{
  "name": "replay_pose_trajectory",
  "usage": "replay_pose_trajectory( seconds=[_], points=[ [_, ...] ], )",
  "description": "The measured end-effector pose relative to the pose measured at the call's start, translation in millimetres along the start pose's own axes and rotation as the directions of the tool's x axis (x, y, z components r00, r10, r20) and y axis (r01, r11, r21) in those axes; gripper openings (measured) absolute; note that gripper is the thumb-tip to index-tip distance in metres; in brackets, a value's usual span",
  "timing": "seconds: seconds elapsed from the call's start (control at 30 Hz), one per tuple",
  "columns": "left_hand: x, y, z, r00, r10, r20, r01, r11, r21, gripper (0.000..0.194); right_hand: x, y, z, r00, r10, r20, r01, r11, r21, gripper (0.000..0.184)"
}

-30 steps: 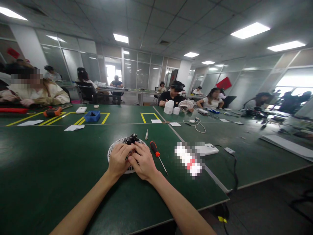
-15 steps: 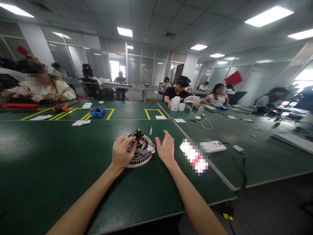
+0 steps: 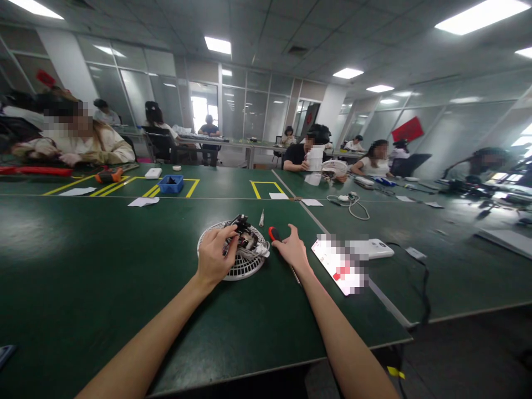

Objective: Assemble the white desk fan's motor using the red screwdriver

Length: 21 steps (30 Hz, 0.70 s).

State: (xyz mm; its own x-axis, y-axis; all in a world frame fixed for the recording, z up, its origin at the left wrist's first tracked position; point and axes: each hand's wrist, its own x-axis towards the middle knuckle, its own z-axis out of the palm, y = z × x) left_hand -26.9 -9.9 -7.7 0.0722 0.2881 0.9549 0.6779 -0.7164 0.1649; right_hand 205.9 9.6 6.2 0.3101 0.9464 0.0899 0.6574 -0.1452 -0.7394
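Note:
A round white fan grille (image 3: 243, 271) lies on the green table in front of me, with a fan motor assembly (image 3: 248, 239) of black parts and loose wires on it. My left hand (image 3: 216, 252) is closed over its left side, thumb and fingertips pinching the black part; the exact contact is partly hidden. Beside the grille, a screwdriver (image 3: 273, 234) with a red and black handle lies on the table, its shaft passing under my right hand (image 3: 294, 249). That hand is open, thumb and index finger apart, the thumb close to the handle. Beyond the grille sits a small pale pointed piece (image 3: 261, 218).
Right of my hand lie a lit phone (image 3: 338, 269) and a white device (image 3: 376, 248) near a black cable (image 3: 424, 282). Farther off are a blue bin (image 3: 171, 184), paper slips (image 3: 143, 201) and a white cable (image 3: 359, 206). Several people sit around the tables.
My right hand has shifted slightly to the right, and the screwdriver beneath it now shows. My left hand stays on the fan motor assembly. The whole view has swung a little left.

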Motion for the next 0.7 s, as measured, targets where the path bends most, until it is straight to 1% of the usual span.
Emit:
replay_pose_trajectory(
  seconds=[0.03,0.07,0.1,0.17,0.23,0.27,0.3,0.37,0.4,0.47,0.57,0.63,0.7],
  points=[
    [0,1,0.0,1.0,0.006,-0.005,-0.006,1.0,0.0,0.033,2,0,0,1.0,0.001,-0.004,-0.001,0.991,0.133,0.088],
    [0,1,0.1,1.0,0.007,-0.005,-0.007,1.0,-0.002,0.036,4,-1,-1,1.0,0.01,-0.01,-0.006,0.96,0.279,0.086],
    [0,2,0.3,1.0,0.006,-0.002,-0.006,1.0,-0.006,0.038,5,-2,-1,1.0,0.025,-0.009,-0.019,0.906,0.424,0.084],
    [0,2,0.9,1.0,0.002,-0.001,-0.002,1.0,-0.018,0.04,4,-9,-3,0.997,0.077,0.013,-0.066,0.744,0.665,0.074],
    [-1,2,1.9,1.0,0.005,-0.015,-0.005,1.0,-0.028,0.038,0,-16,-6,0.992,0.082,0.095,-0.126,0.597,0.793,0.054],
    [-1,2,2.4,1.0,0.006,-0.023,-0.007,1.0,-0.03,0.035,-2,-20,-8,0.99,0.058,0.125,-0.137,0.542,0.829,0.041],
    [-2,2,3.0,1.0,0.001,-0.028,-0.001,1.0,-0.032,0.032,-5,-22,-9,0.985,0.048,0.167,-0.168,0.506,0.846,0.028],
    [-3,1,3.8,0.999,-0.021,-0.026,0.02,0.999,-0.032,0.029,-8,-26,-13,0.975,0.046,0.219,-0.217,0.44,0.871,0.015],
    [-3,1,4.1,0.999,-0.033,-0.023,0.033,0.999,-0.029,0.028,-9,-26,-14,0.97,0.054,0.237,-0.238,0.41,0.88,0.014],
    [-4,0,4.4,0.999,-0.047,-0.018,0.047,0.999,-0.022,0.026,-9,-26,-15,0.965,0.087,0.246,-0.26,0.346,0.901,0.018],
    [-4,0,4.5,0.999,-0.047,-0.015,0.047,0.999,-0.028,0.025,-7,-25,-15,0.961,0.17,0.22,-0.258,0.256,0.931,0.023],
    [-4,0,4.4,0.999,-0.047,-0.013,0.047,0.998,-0.044,0.026,-5,-24,-14,0.956,0.226,0.189,-0.24,0.226,0.944,0.024],
    [-3,1,4.3,0.999,-0.048,-0.012,0.047,0.997,-0.055,0.027,-4,-24,-13,0.954,0.26,0.152,-0.211,0.218,0.953,0.027]
  ],
)
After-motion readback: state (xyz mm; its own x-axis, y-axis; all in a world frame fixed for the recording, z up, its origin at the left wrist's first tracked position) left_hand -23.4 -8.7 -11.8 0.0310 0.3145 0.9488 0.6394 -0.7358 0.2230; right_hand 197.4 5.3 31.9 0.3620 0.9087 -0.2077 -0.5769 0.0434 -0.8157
